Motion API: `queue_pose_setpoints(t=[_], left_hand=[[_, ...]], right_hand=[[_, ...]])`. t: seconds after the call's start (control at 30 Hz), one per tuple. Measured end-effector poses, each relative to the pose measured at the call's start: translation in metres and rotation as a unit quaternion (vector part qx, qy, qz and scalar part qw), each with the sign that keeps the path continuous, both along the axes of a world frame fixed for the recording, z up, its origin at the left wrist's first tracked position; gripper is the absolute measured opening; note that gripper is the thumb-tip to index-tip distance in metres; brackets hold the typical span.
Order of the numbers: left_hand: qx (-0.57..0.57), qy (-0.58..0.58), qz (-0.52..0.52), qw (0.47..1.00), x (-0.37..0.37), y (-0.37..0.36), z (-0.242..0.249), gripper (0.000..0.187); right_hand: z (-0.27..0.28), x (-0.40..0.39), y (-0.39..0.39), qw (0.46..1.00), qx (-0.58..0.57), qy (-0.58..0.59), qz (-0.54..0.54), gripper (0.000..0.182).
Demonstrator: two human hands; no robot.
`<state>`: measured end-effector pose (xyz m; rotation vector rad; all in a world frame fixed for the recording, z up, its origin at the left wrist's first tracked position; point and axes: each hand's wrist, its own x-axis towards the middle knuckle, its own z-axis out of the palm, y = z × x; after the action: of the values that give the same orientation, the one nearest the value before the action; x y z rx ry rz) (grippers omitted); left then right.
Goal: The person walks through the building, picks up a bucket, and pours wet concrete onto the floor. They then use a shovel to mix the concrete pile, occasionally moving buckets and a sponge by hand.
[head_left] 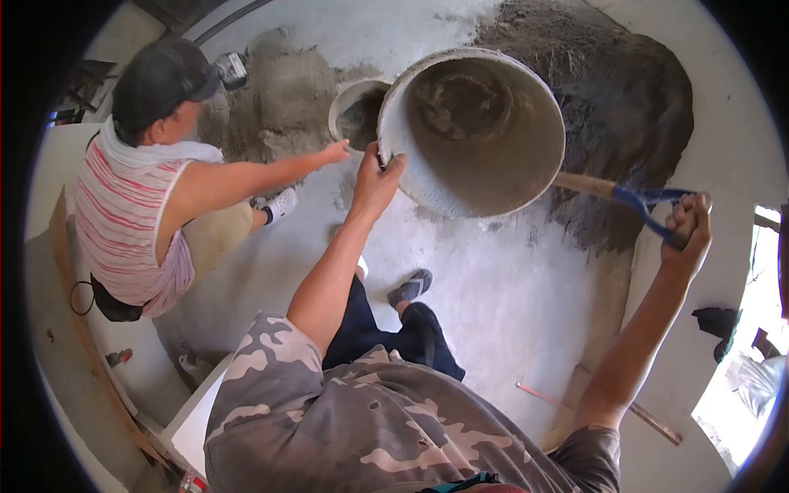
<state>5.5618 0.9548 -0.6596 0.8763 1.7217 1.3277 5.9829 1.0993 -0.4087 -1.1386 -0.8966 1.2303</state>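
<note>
My left hand point(378, 182) grips the rim of a large cement-stained bucket point(518, 156), its mouth tilted toward me and its inside coated with grey residue. On the right, my right hand point(689, 226) is closed around the blue D-shaped handle of a shovel point(593, 184). The shovel's wooden shaft runs behind the bucket, which hides the blade. A smaller bucket point(335, 119) with grey material inside stands just left of the large one, partly covered by it. Dark wet mortar point(629, 107) is spread on the floor behind the large bucket.
At the left a person in a cap point(164, 86) crouches, one arm stretched toward the smaller bucket. A drier sandy pile point(288, 90) lies beyond that arm. A wooden strip point(656, 425) rests on the floor at lower right, near a bright opening point(744, 370).
</note>
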Motion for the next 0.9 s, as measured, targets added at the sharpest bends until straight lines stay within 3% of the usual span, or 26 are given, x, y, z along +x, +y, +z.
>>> queue_pose_setpoints(t=[0.1,0.17,0.23,0.3,0.47,0.7,0.77,0.8,0.9], left_hand=[[-0.012,-0.179,0.050,0.982,0.013,0.067,-0.021,0.034],[-0.030,-0.216,0.056,0.974,0.021,0.121,-0.045,0.035],[-0.059,-0.254,0.058,0.964,0.026,0.171,-0.081,0.035],[-0.130,-0.349,0.119,0.920,0.035,0.227,-0.120,0.035],[-0.163,-0.441,0.241,0.849,0.040,0.325,-0.242,0.030],[-0.206,-0.410,0.343,0.819,-0.020,0.315,-0.357,0.038],[-0.216,-0.410,0.316,0.828,-0.047,0.292,-0.390,0.036],[-0.217,-0.403,0.290,0.841,-0.060,0.281,-0.401,0.045],[-0.217,-0.424,0.254,0.842,-0.085,0.250,-0.430,0.050]], right_hand=[[-0.001,0.012,-0.011,0.999,-0.022,0.002,-0.025,0.011],[-0.006,0.021,-0.010,0.999,-0.021,0.014,-0.022,0.017],[-0.009,0.025,-0.009,0.999,-0.019,0.018,-0.024,0.022],[-0.012,0.032,-0.006,0.999,-0.013,0.019,-0.039,0.026],[-0.015,0.033,0.000,0.999,-0.014,0.010,-0.044,0.039],[-0.010,0.025,0.028,0.995,-0.042,-0.054,-0.067,0.043],[-0.006,0.021,0.029,0.991,-0.052,-0.064,-0.106,0.043],[-0.007,0.018,0.028,0.985,-0.055,-0.068,-0.146,0.043],[-0.004,0.010,0.032,0.986,-0.056,-0.091,-0.126,0.043]])
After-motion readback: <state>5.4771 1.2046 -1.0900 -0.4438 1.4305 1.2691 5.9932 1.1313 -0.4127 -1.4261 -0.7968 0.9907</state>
